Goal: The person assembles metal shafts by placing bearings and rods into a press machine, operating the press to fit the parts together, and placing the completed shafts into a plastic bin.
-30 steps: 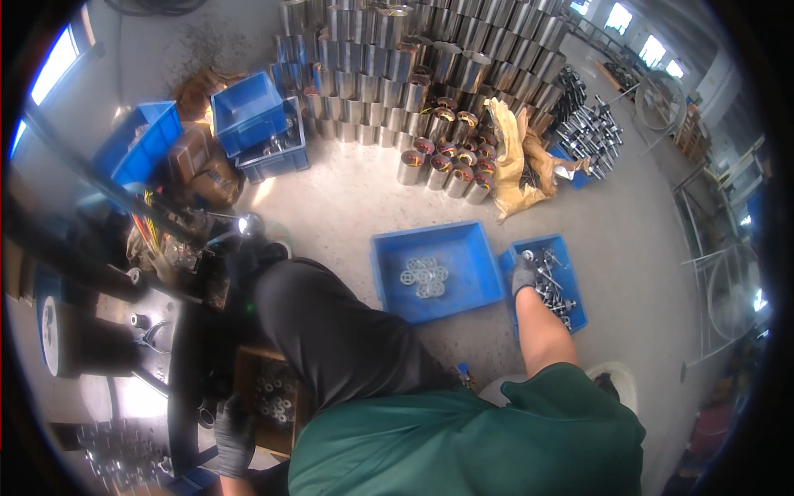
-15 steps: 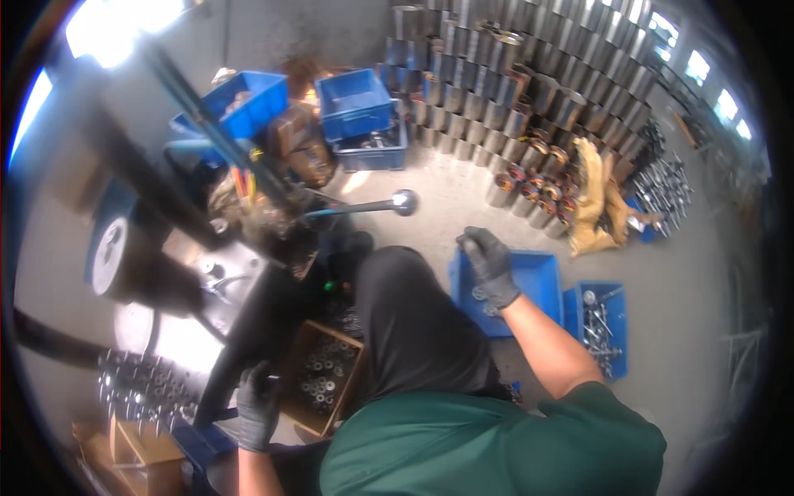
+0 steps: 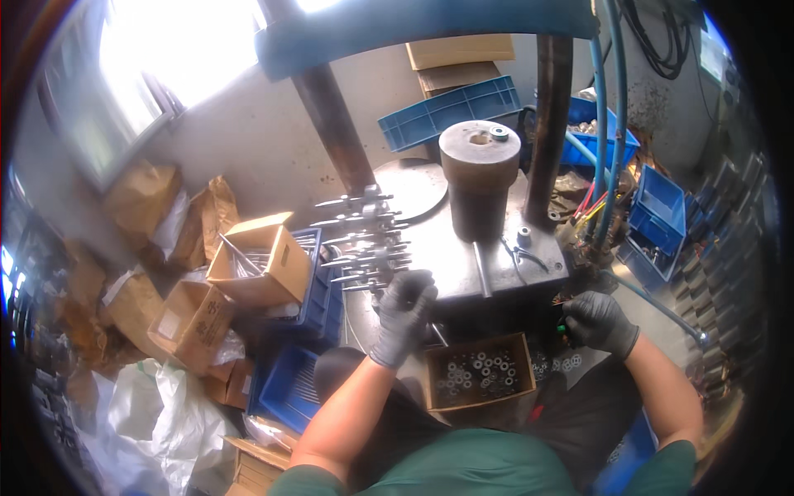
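Note:
My left hand [image 3: 402, 321], in a dark grey glove, is raised just in front of a stack of shiny metal parts with thin rods [image 3: 368, 240] sticking out. Its fingers are curled together, and whatever they hold, if anything, is hidden. To the right, my gloved right hand [image 3: 600, 322] hovers before the press table's front corner with its fingers closed; I cannot make out anything in them. Between my knees stands a cardboard box [image 3: 480, 398] of small metal rings. A thick metal cylinder [image 3: 480, 174] stands on the press table [image 3: 538, 269], with a small ring on its top.
Two press columns [image 3: 552, 124] rise behind the table under a blue crossbeam [image 3: 430, 25]. Pliers [image 3: 525, 258] and a short metal bar [image 3: 482, 269] lie on the table. Open cartons [image 3: 260, 260] and blue crates [image 3: 289, 384] crowd the left. A lever [image 3: 657, 306] juts out at right.
My view has swung left to the press. My right hand has left the blue bin at the right and is now by the press; my left hand is raised beside the stack of metal parts.

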A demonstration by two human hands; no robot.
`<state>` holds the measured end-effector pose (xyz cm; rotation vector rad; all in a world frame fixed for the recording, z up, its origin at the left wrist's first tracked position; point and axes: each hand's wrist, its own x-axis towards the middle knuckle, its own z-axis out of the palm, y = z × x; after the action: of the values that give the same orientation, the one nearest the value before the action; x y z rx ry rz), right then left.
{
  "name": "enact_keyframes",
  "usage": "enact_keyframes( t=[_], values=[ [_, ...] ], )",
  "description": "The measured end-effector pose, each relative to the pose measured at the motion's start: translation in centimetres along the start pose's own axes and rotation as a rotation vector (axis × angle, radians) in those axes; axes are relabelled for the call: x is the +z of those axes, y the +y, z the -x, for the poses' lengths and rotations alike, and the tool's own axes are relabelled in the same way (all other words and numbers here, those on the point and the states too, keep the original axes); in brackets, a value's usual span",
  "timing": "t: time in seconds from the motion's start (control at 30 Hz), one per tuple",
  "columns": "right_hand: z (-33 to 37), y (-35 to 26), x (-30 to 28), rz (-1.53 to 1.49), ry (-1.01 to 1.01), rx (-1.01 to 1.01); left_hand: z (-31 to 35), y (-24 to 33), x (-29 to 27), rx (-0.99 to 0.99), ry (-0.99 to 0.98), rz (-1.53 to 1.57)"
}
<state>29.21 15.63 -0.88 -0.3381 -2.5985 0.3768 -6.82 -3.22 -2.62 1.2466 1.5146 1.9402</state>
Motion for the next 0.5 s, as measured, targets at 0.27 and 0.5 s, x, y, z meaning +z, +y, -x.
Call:
enact_keyframes(
  t=[0.27, 0.5],
  values=[
    [-0.1, 1.8, 4.0, -0.161, -0.335, 0.083, -2.5, 2.7, -3.1, -0.333, 0.564, 0.584],
    [-2.9, -0.2, 3.3, -0.07, -0.396, 0.114, -3.9, 1.9, -3.9, -0.512, 0.613, 0.535]
  ],
)
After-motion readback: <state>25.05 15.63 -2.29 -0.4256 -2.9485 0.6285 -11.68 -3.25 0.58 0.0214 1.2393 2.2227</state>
